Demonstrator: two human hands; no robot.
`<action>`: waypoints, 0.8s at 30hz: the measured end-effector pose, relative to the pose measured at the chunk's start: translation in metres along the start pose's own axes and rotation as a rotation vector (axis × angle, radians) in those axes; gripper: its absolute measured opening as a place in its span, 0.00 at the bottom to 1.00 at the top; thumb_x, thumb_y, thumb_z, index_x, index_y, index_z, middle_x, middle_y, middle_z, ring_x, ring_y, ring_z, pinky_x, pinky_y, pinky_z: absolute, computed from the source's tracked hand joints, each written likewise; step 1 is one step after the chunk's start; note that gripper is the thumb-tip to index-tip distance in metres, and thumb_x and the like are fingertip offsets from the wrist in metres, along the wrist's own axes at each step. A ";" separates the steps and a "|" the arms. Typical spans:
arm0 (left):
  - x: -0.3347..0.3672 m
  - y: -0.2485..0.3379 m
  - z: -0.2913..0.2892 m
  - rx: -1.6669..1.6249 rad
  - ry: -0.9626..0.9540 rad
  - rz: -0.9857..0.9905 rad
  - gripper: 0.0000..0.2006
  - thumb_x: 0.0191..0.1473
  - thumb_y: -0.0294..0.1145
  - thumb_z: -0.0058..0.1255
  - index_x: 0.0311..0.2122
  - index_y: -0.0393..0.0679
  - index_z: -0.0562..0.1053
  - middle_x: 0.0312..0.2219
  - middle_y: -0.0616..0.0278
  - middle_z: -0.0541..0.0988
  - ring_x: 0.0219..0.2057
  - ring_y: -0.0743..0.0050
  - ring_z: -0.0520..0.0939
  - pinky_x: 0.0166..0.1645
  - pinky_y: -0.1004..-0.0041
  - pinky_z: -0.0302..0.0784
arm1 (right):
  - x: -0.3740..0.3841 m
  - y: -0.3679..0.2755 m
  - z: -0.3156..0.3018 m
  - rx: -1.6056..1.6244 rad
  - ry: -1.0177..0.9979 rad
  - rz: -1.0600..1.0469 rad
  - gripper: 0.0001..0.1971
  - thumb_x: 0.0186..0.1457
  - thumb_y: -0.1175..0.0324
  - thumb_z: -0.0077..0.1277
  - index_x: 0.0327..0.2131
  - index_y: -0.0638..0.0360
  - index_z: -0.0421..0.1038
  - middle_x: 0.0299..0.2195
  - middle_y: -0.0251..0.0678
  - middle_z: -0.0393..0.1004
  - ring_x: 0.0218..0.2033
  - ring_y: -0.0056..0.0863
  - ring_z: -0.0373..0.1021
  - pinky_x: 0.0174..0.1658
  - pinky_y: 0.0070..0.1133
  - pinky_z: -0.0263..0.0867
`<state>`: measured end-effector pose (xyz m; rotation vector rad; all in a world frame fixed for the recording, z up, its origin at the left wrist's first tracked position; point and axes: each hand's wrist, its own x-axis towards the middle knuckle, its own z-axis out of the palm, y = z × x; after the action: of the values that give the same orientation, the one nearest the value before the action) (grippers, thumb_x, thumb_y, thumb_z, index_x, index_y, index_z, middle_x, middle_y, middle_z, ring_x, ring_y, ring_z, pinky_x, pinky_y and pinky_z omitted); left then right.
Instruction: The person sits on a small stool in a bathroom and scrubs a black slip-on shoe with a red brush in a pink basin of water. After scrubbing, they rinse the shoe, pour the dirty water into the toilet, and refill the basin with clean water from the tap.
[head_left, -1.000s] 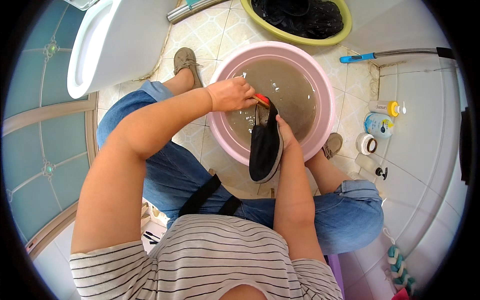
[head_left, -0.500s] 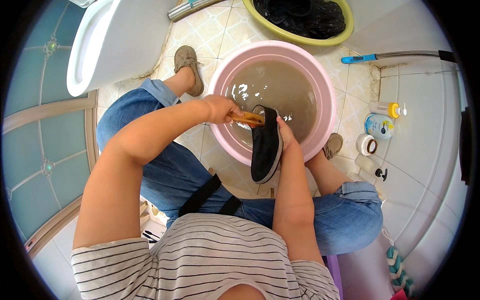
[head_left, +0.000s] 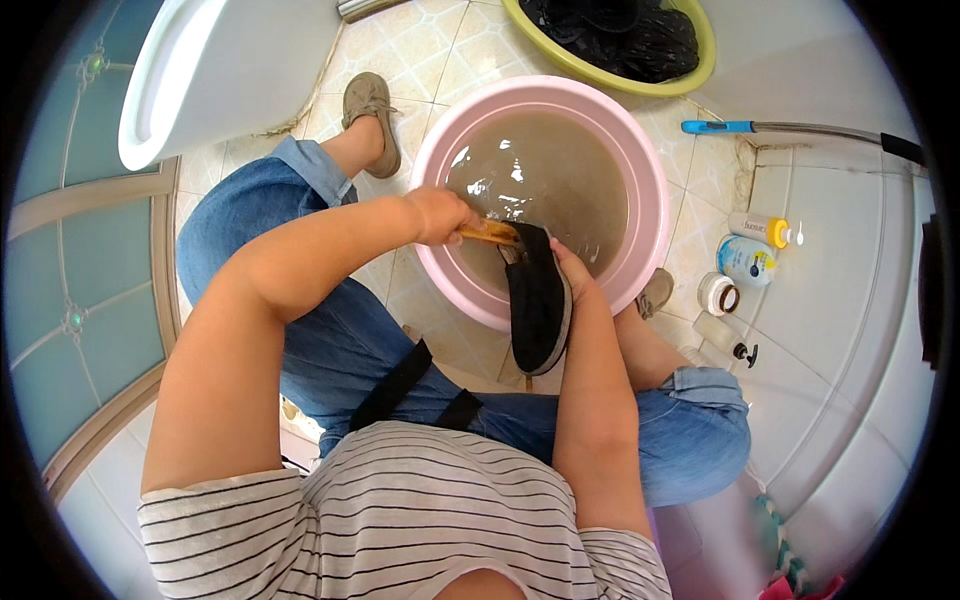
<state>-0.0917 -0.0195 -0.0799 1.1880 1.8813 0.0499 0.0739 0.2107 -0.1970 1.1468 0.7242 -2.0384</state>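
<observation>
My left hand point(head_left: 443, 216) is closed round the wooden handle of a scrubbing brush point(head_left: 488, 232). The brush's far end reaches into the opening of a black cloth shoe point(head_left: 538, 315) with a grey sole edge; its bristles are mostly hidden. My right hand point(head_left: 573, 270) grips the shoe from its right side, near the heel, with the toe pointing toward me. The shoe is held over the near rim of a pink basin point(head_left: 428, 170), which holds murky brownish water point(head_left: 560, 165).
Beyond the basin stands a yellow-green tub point(head_left: 704, 65) with black plastic and dark cloth. Several bottles, one a white and blue bottle point(head_left: 746, 260), and an open jar point(head_left: 717, 294) line the right wall. A blue-handled pole point(head_left: 720, 127) leans there. A white fixture point(head_left: 235, 70) stands at left.
The shoe has shifted slightly toward me and right, and its toe has swung right. The brush end sits a little deeper in the opening. The whole view has moved slightly.
</observation>
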 end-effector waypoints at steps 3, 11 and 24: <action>0.013 -0.025 0.035 -0.616 0.003 0.216 0.25 0.46 0.32 0.54 0.52 0.62 0.69 0.36 0.54 0.78 0.36 0.52 0.79 0.41 0.66 0.74 | -0.009 -0.004 0.009 0.071 -0.014 0.006 0.24 0.61 0.54 0.35 0.51 0.61 0.65 0.44 0.42 0.72 0.41 0.32 0.71 0.47 0.27 0.66; 0.012 0.001 0.009 0.593 0.499 0.288 0.15 0.50 0.32 0.43 0.43 0.60 0.74 0.26 0.67 0.72 0.30 0.71 0.77 0.34 0.72 0.72 | 0.004 0.006 0.017 -0.018 0.201 0.113 0.26 0.60 0.51 0.36 0.52 0.62 0.63 0.45 0.40 0.72 0.43 0.34 0.70 0.48 0.27 0.64; 0.015 -0.022 0.029 -0.416 -0.040 0.093 0.22 0.46 0.35 0.55 0.50 0.56 0.71 0.35 0.57 0.79 0.38 0.59 0.78 0.44 0.66 0.72 | 0.011 0.004 -0.001 0.112 0.092 0.045 0.22 0.62 0.55 0.32 0.48 0.61 0.66 0.41 0.42 0.74 0.38 0.34 0.72 0.46 0.28 0.68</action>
<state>-0.0894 -0.0317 -0.1175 0.9775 1.6743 0.4432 0.0730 0.2053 -0.2078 1.3161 0.6293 -2.0215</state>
